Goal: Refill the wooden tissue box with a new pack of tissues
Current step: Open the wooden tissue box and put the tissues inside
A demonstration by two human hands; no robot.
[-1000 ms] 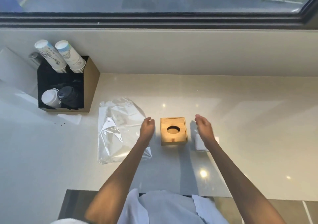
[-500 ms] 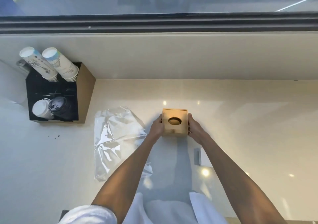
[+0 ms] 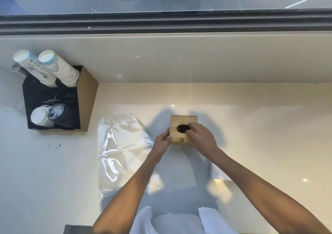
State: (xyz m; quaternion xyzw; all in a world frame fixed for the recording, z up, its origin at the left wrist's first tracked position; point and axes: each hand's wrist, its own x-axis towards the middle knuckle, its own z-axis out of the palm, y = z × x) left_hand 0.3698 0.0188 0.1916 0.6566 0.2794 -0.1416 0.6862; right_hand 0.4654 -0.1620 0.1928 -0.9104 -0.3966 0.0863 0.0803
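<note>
A small square wooden tissue box [image 3: 183, 121] with a dark oval hole in its lid stands on the pale counter [image 3: 260, 135]. My left hand [image 3: 162, 141] grips the box's left near corner. My right hand [image 3: 201, 136] lies over the lid's right near part, fingertips at the edge of the hole. A white flat piece [image 3: 218, 173], possibly the tissue pack, lies on the counter under my right forearm, mostly hidden. A crumpled clear plastic wrapper [image 3: 118, 149] lies flat left of the box.
A black and brown cup holder [image 3: 86, 97] with stacked paper cups [image 3: 59, 68] and lids stands at the back left. A pale wall ledge [image 3: 179, 59] under a window runs behind the counter. Dark crumbs [image 3: 55, 146] dot the counter on the left.
Both hands closed on the box sides and slid it away from me. My right hand has now moved from the box's right side onto the lid by the hole.
</note>
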